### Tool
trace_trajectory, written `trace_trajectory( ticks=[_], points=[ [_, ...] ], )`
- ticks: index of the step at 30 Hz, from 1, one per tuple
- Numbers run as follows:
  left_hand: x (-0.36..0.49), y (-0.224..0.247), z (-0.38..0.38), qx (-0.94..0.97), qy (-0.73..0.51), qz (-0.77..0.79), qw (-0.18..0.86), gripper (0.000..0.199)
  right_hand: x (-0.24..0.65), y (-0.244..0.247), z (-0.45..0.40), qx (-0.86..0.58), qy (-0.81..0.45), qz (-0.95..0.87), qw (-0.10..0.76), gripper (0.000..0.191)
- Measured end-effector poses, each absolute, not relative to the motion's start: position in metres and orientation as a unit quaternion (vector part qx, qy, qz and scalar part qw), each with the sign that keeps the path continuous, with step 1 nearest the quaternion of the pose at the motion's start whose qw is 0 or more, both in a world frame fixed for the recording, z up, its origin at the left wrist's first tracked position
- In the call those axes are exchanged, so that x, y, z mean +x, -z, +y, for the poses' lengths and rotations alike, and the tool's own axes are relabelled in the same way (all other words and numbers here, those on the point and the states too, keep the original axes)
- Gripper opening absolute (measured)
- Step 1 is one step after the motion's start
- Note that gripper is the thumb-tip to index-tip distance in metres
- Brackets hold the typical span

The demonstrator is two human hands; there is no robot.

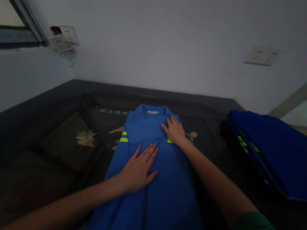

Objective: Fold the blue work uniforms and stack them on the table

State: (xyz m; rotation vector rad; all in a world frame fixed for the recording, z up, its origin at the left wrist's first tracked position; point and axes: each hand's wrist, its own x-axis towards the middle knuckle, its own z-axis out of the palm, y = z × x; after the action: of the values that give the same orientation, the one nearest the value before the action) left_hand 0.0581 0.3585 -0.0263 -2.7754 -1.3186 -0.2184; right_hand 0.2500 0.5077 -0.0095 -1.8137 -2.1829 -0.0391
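Running from the bottom edge to mid-frame, the blue garment (170,197) lies on the dark tabletop (213,138), collar (165,112) farthest. Near the frame's centre, the left hand (138,169) rests on it, flat and outstretched; farther up, the right hand (174,130), likewise flat, rests near the collar, apart from the left. Folded blue clothes (286,149) lie at right; a wall socket (263,56) sits upper right.

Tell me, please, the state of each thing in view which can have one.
Blue garment: laid lengthwise, collar at far end.
Left hand: open, palm down on the garment.
Right hand: open, palm down near the collar.
Blue clothing pile: folded, stacked.
Right wall socket: nothing plugged in.
Left socket plates: use unclear.
Framed pane: open or shut, cannot tell.
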Motion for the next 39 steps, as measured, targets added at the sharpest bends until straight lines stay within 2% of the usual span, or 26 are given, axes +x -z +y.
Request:
trace_trajectory(
  ticks=[3,7,14,18,20,23,27,39],
  points=[
    [0.057,0.027,0.360,-0.902,0.073,-0.425,0.024,0.068,0.251,0.016,0.508,-0.641,-0.017,-0.758,0.121,0.073],
    [0.057,0.027,0.360,-0.903,0.078,-0.422,0.018,0.069,0.252,0.020,0.509,-0.638,-0.004,-0.757,0.144,0.072],
    [0.057,0.021,0.363,-0.896,0.104,-0.429,-0.039,0.069,0.253,0.000,0.491,-0.563,0.056,-0.780,0.269,0.050],
    [0.049,0.012,0.365,-0.878,0.148,-0.454,-0.040,0.064,0.249,-0.010,0.449,-0.501,0.030,-0.798,0.335,0.046],
    [0.043,0.011,0.363,-0.879,0.140,-0.456,-0.029,0.064,0.241,-0.005,0.421,-0.469,0.000,-0.825,0.317,0.047],
    [0.038,0.017,0.357,-0.886,0.124,-0.446,-0.017,0.065,0.227,0.008,0.384,-0.448,-0.032,-0.861,0.240,0.049],
    [0.036,0.031,0.351,-0.882,0.125,-0.454,0.000,0.067,0.214,0.022,0.366,-0.456,-0.042,-0.873,0.170,0.053],
    [0.037,0.039,0.348,-0.880,0.120,-0.458,0.036,0.060,0.209,0.034,0.367,-0.467,0.015,-0.873,0.143,0.056]
  ],
)
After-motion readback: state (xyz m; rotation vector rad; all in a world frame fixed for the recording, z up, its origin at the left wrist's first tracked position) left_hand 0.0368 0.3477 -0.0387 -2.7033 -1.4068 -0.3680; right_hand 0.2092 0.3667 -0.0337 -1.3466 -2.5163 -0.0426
